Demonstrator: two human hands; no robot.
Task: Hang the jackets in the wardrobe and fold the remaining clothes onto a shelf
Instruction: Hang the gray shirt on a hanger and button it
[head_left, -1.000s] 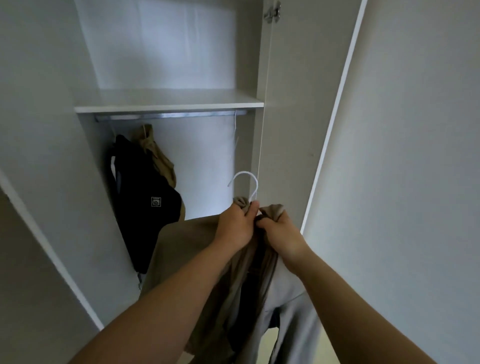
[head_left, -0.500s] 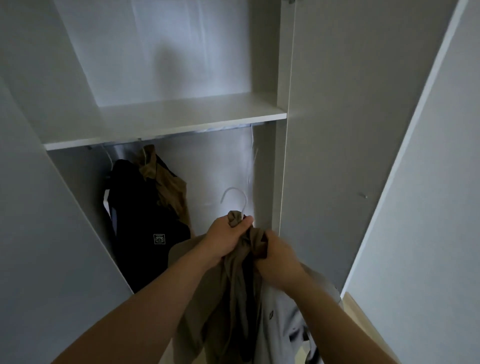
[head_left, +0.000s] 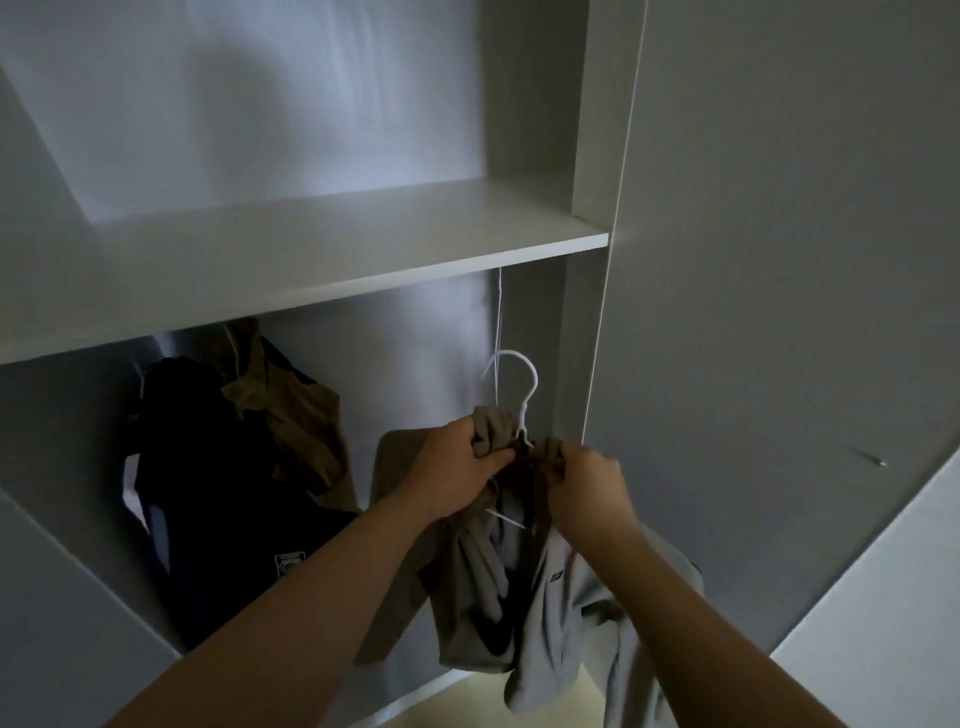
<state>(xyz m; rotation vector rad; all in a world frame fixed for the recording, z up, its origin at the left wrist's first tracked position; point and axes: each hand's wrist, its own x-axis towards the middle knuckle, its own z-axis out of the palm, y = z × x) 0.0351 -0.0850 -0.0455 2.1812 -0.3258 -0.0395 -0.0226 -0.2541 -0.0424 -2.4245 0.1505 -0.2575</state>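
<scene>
A beige-grey jacket (head_left: 550, 597) hangs from a white hanger (head_left: 522, 384) that I hold in front of the open wardrobe. My left hand (head_left: 457, 462) grips the jacket's collar left of the hanger's neck. My right hand (head_left: 587, 483) grips the collar on the right side. The hook points up, below the white shelf (head_left: 332, 260). Under that shelf hang a black jacket (head_left: 218, 499) and a brown jacket (head_left: 291, 410) at the left; the rail is hidden behind the shelf edge.
A thin white hanger (head_left: 500, 332) hangs at the right end under the shelf, just behind the hook. The wardrobe's right side panel (head_left: 587, 322) and its open door (head_left: 779, 312) stand close on the right. Another door edge (head_left: 62, 597) is at lower left.
The view has come closer to the wardrobe and tilted, so the shelf now hides the rail. Both hands keep their grip on the collar, and my right hand has risen level with my left.
</scene>
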